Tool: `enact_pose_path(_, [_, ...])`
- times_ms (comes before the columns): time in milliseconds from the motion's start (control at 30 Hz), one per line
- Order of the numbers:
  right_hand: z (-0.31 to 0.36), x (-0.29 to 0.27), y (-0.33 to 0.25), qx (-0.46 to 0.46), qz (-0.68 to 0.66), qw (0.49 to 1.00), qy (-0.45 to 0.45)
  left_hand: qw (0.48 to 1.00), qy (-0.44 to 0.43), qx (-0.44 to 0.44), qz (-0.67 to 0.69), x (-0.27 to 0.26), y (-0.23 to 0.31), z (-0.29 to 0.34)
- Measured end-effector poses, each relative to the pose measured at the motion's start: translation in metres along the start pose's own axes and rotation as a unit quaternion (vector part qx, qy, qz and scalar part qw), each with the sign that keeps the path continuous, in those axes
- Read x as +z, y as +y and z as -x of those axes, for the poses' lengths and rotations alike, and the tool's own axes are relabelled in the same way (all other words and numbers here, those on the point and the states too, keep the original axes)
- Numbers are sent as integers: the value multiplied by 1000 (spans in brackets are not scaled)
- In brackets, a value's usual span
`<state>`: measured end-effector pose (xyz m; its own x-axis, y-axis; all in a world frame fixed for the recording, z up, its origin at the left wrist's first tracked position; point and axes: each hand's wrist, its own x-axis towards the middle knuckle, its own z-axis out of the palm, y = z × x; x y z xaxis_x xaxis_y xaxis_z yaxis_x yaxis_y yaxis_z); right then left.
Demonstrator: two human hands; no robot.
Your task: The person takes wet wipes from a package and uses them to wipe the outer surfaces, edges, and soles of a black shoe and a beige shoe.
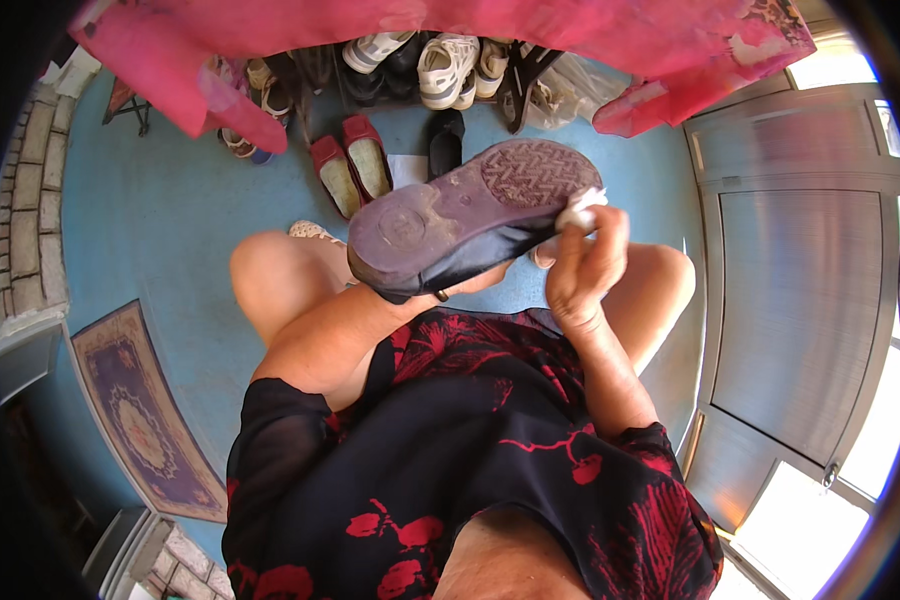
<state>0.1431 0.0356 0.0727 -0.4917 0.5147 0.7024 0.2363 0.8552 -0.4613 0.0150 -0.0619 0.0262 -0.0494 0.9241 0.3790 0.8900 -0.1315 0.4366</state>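
Note:
A black shoe (470,215) with a brownish-purple sole is held up over my lap, its sole turned toward me and its toe pointing right. My left hand (470,284) grips it from below; most of that hand is hidden behind the shoe, though a ring shows. My right hand (585,265) pinches a small wad of white cloth or tissue (582,208) against the edge of the sole near the toe. On the blue floor beyond lie a pair of red flats (350,165) and another black shoe (446,140).
A rack under a pink cloth (450,20) holds several shoes, including a white sneaker (446,72). Plastic bags (570,90) sit beside it. To the left lies a patterned rug (145,410) near a brick-patterned wall (35,200). A metallic door (795,300) stands at the right.

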Motion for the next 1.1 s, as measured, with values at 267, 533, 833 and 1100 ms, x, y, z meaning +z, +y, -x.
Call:
enact_pose_path(267, [5, 7, 5, 128, -104, 985, 43, 990, -29, -33, 135, -33, 23, -30])
enact_pose_path(533, [-9, 7, 18, 103, 29, 994, 35, 704, -67, -91, 701, -25, 20, -36])
enact_pose_path(833, [-29, 19, 27, 22, 66, 992, 105, 468, -17, -133, 873, -24, 26, -48])
enact_pose_path(1100, [-28, 18, 23, -57, 120, 991, -25, 395, -15, -159, 905, -12, 21, -45])
